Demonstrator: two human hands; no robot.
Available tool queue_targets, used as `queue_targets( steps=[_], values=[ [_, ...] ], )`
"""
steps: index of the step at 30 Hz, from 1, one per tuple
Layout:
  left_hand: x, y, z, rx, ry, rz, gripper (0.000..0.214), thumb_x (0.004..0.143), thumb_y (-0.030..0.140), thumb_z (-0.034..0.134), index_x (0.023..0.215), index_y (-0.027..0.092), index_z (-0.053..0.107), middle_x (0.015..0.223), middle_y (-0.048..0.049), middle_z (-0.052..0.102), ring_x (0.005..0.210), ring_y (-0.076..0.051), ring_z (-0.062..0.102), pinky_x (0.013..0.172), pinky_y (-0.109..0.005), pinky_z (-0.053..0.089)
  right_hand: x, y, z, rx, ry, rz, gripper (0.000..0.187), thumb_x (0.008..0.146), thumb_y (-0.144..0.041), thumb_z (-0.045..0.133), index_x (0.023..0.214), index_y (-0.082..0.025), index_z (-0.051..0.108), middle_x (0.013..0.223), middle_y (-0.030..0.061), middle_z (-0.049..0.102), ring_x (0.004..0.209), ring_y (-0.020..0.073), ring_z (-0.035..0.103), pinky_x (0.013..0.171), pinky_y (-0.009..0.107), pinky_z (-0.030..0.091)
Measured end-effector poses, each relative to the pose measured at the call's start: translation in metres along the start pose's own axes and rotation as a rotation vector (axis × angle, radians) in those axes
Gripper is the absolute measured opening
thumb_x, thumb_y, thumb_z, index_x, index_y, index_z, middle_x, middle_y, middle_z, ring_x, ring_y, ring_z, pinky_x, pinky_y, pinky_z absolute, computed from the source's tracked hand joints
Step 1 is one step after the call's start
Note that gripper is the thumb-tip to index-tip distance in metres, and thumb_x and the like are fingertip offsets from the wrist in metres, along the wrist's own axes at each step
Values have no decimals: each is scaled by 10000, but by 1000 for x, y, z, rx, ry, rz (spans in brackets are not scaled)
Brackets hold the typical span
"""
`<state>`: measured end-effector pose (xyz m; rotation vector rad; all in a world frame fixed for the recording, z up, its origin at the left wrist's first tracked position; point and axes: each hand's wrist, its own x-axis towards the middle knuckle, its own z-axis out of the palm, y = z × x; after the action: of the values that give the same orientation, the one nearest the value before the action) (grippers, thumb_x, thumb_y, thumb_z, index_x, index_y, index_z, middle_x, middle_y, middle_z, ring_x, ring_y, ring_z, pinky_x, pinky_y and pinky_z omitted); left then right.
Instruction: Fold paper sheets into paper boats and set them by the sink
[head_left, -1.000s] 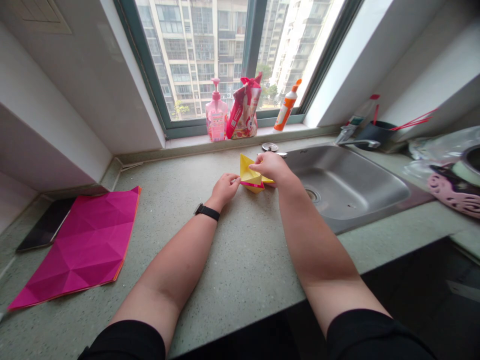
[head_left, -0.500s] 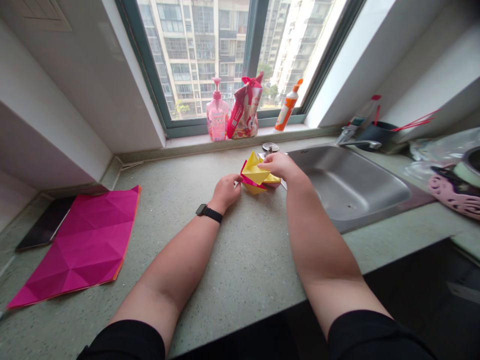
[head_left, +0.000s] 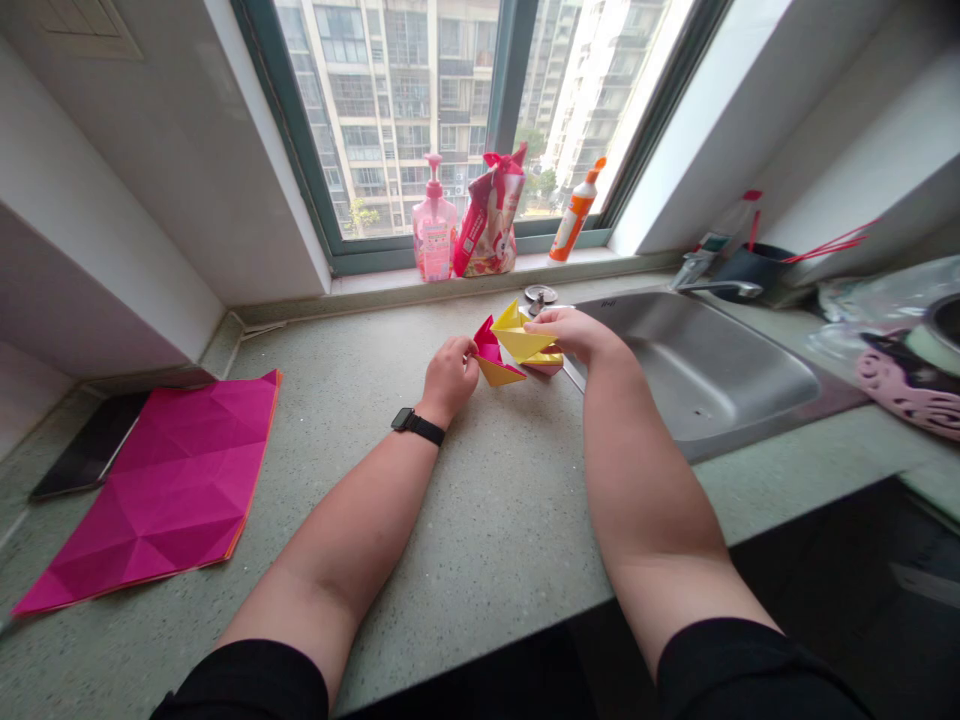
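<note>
Holding one yellow-and-magenta origami model (head_left: 511, 343) between left hand (head_left: 450, 378) and right hand (head_left: 570, 333) — both clamped on it — one steel sink (head_left: 697, 370) at two o'clock.

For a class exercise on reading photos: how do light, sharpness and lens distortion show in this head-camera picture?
Head view: the tower blocks at right wash out toward white; the window frame leans from wide-angle distortion; the left forearm looms large near the lens; the steel sink has a soft sheen; the folded yellow paper looks reasonably sharp.
</note>
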<state>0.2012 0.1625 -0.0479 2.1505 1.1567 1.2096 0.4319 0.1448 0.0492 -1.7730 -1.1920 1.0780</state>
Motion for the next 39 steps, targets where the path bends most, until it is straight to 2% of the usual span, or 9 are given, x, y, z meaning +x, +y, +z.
queue_targets(
  steps=[6, 16, 26, 32, 39],
  values=[
    [1, -1, 1, -42, 52, 55, 183, 933, 51, 551, 937, 226, 605, 986, -59, 703, 912, -217, 669, 871, -348, 546, 6, 10, -6, 79, -71, -19, 341, 771, -395, 998, 796, -174, 740, 857, 93, 806, 749, 189, 735, 670, 274, 568],
    [0, 0, 0, -49, 53, 81, 197, 924, 40, 551, 944, 227, 606, 976, -52, 704, 909, -212, 667, 859, -343, 546, 11, 13, -10, 44, -100, -40, 306, 780, -385, 985, 822, -178, 764, 876, 72, 801, 745, 163, 697, 647, 266, 508],
    [-1, 1, 0, -10, 32, 115, 207, 919, 34, 553, 960, 231, 603, 994, -53, 702, 917, -213, 667, 860, -339, 537, 8, 9, -9, -60, -100, -44, 371, 755, -450, 981, 821, -168, 749, 834, 68, 772, 719, 158, 645, 609, 264, 456],
    [-4, 5, 0, 53, -14, 125, 204, 921, 43, 565, 947, 239, 614, 979, -52, 693, 921, -225, 656, 847, -344, 532, 6, 4, -9, -54, -100, -19, 329, 783, -402, 975, 816, -170, 744, 826, 60, 764, 720, 148, 648, 619, 255, 478],
    [-3, 5, -1, 37, -3, 100, 217, 922, 37, 557, 967, 241, 618, 992, -52, 700, 922, -221, 663, 860, -345, 540, 2, -1, -7, -99, -75, -8, 278, 804, -356, 960, 813, -179, 745, 822, 58, 779, 705, 155, 668, 612, 255, 505]
  ],
)
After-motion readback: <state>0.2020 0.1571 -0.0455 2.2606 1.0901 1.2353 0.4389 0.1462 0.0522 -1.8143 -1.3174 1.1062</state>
